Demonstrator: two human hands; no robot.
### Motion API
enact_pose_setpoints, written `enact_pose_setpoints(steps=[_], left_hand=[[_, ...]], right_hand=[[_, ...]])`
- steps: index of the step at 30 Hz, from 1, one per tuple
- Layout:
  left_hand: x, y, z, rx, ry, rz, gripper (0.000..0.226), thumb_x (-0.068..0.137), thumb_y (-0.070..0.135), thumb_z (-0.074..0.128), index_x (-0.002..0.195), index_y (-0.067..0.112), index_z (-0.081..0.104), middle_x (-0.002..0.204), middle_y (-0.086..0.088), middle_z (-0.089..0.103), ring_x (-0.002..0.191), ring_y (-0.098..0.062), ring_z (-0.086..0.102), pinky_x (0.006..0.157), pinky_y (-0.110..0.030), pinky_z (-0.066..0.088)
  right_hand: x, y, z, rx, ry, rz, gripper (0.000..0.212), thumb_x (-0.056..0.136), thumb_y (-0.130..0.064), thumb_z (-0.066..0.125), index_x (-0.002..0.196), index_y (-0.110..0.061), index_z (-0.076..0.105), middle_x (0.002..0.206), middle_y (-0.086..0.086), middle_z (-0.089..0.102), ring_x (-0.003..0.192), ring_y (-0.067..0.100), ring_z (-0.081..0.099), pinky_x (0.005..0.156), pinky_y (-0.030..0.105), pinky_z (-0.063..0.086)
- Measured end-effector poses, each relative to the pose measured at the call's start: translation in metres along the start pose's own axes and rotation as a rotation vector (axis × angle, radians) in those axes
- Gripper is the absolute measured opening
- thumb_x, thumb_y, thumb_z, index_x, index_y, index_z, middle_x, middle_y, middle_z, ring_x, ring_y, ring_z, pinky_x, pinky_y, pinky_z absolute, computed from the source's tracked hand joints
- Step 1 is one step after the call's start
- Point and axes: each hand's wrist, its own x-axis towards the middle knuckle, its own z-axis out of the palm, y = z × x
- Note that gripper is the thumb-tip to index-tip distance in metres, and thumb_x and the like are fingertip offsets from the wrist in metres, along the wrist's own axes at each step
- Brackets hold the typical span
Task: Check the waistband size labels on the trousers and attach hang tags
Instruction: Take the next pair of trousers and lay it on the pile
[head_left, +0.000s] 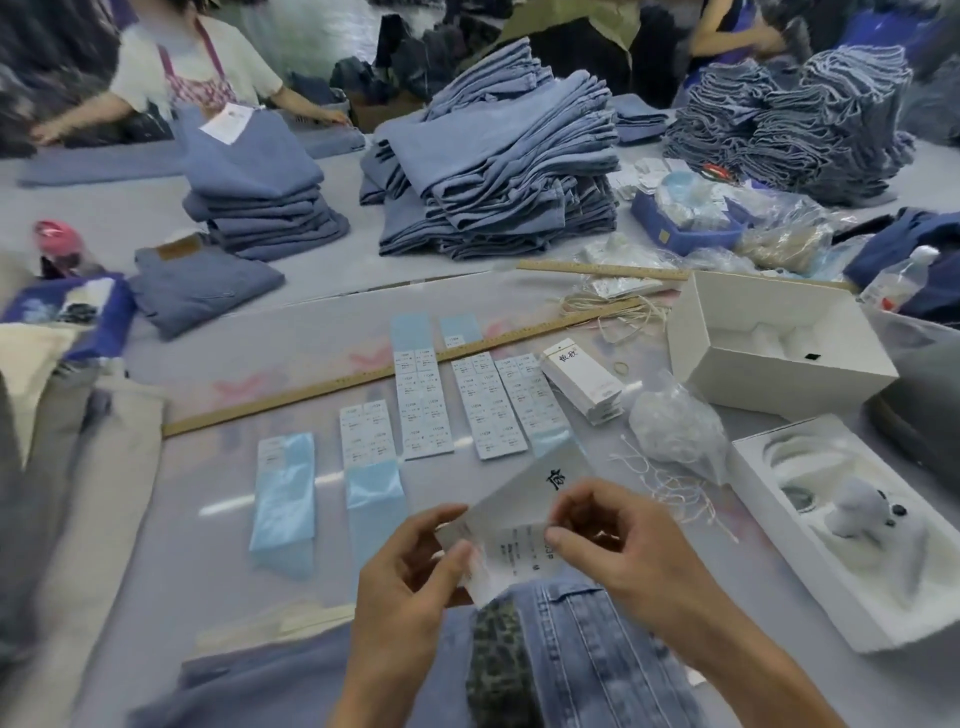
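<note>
A white hang tag (511, 525) with black characters is held tilted above the table near the front edge. My left hand (415, 566) pinches its lower left side and my right hand (608, 530) pinches its right edge where small print shows. Under my hands lie blue denim trousers (587, 670) with a dark patterned waistband lining. Strips of size stickers (488, 410) on pale blue backing lie in rows just beyond. A stack of white hang tags (582, 382) rests to their right.
Two long wooden rulers (291, 400) cross the table. Open white boxes (774, 343) and a tray with a small toy (857, 509) sit at right, beside plastic bags and loose strings (675, 478). Stacks of folded jeans (498, 166) fill the back. Other people work behind.
</note>
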Motion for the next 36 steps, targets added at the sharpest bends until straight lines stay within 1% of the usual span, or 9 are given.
enact_pose_setpoints(steps=[6, 11, 17, 19, 22, 25, 28, 31, 36], left_hand=[[-0.033, 0.003, -0.002, 0.01, -0.006, -0.031, 0.034, 0.091, 0.002, 0.068, 0.096, 0.034, 0.079, 0.087, -0.002, 0.077, 0.073, -0.013, 0.073, 0.056, -0.031, 0.059], [-0.047, 0.006, -0.001, -0.026, -0.015, -0.018, 0.021, 0.079, 0.027, 0.074, 0.098, 0.036, 0.078, 0.091, -0.001, 0.078, 0.077, -0.019, 0.075, 0.056, -0.031, 0.06], [-0.049, -0.002, 0.005, 0.001, 0.038, 0.054, 0.032, 0.067, 0.019, 0.086, 0.094, 0.033, 0.077, 0.09, -0.004, 0.077, 0.074, -0.02, 0.075, 0.06, -0.025, 0.058], [-0.05, -0.005, 0.005, 0.018, 0.048, 0.078, 0.034, 0.071, 0.011, 0.087, 0.095, 0.033, 0.076, 0.091, -0.003, 0.077, 0.074, -0.021, 0.074, 0.062, -0.027, 0.058], [-0.051, -0.007, 0.006, 0.083, 0.061, 0.105, 0.041, 0.076, 0.001, 0.085, 0.097, 0.036, 0.076, 0.096, 0.003, 0.077, 0.079, -0.019, 0.074, 0.066, -0.031, 0.061], [-0.053, -0.008, 0.003, 0.008, 0.131, 0.092, 0.038, 0.075, 0.007, 0.084, 0.101, 0.035, 0.076, 0.097, 0.002, 0.077, 0.078, -0.019, 0.074, 0.064, -0.029, 0.061], [-0.052, -0.005, -0.003, -0.152, 0.183, 0.045, 0.041, 0.07, 0.013, 0.083, 0.107, 0.031, 0.077, 0.098, -0.002, 0.076, 0.082, -0.021, 0.075, 0.066, -0.034, 0.061], [-0.051, -0.003, -0.003, -0.241, 0.171, -0.016, 0.049, 0.067, 0.009, 0.083, 0.11, 0.031, 0.076, 0.096, -0.006, 0.074, 0.083, -0.022, 0.074, 0.068, -0.04, 0.062], [-0.054, -0.006, 0.001, -0.105, 0.033, -0.099, 0.056, 0.074, -0.008, 0.082, 0.105, 0.038, 0.074, 0.081, -0.01, 0.07, 0.078, -0.023, 0.073, 0.068, -0.045, 0.063]], right_hand=[[-0.004, -0.003, 0.007, -0.188, -0.086, 0.005, 0.018, 0.089, -0.015, 0.076, 0.084, -0.031, 0.068, 0.083, -0.006, 0.072, 0.079, 0.007, 0.066, 0.073, 0.022, 0.054], [-0.01, 0.002, 0.014, -0.243, -0.062, -0.007, 0.019, 0.088, -0.013, 0.075, 0.082, -0.028, 0.067, 0.081, -0.006, 0.071, 0.077, 0.01, 0.066, 0.068, 0.022, 0.053], [-0.019, 0.008, 0.022, -0.265, -0.007, -0.015, 0.016, 0.086, -0.015, 0.077, 0.082, -0.027, 0.067, 0.079, -0.007, 0.07, 0.07, 0.008, 0.064, 0.064, 0.02, 0.052], [-0.023, 0.011, 0.025, -0.257, 0.037, 0.0, 0.016, 0.085, -0.019, 0.079, 0.086, -0.028, 0.066, 0.078, -0.006, 0.07, 0.067, 0.012, 0.063, 0.064, 0.03, 0.056], [-0.026, 0.014, 0.031, -0.331, 0.101, 0.01, 0.039, 0.081, -0.031, 0.082, 0.109, -0.04, 0.055, 0.081, -0.009, 0.068, 0.068, 0.008, 0.062, 0.064, 0.031, 0.056], [-0.027, 0.022, 0.032, -0.467, 0.297, -0.012, 0.06, 0.08, -0.039, 0.083, 0.124, -0.045, 0.042, 0.104, -0.018, 0.05, 0.086, 0.002, 0.057, 0.07, 0.024, 0.055], [-0.037, 0.028, 0.043, 0.22, 0.431, 0.249, 0.068, 0.068, -0.047, 0.085, 0.125, -0.036, 0.048, 0.118, 0.002, 0.059, 0.098, 0.018, 0.067, 0.075, 0.032, 0.061], [-0.047, 0.035, 0.07, 0.909, 0.192, 0.468, 0.07, 0.065, -0.036, 0.084, 0.127, -0.013, 0.061, 0.116, 0.02, 0.071, 0.101, 0.037, 0.072, 0.075, 0.046, 0.063], [-0.045, 0.031, 0.088, 0.695, 0.221, 0.233, 0.032, 0.07, -0.021, 0.084, 0.101, -0.015, 0.077, 0.101, 0.017, 0.077, 0.093, 0.035, 0.075, 0.071, 0.04, 0.063]])
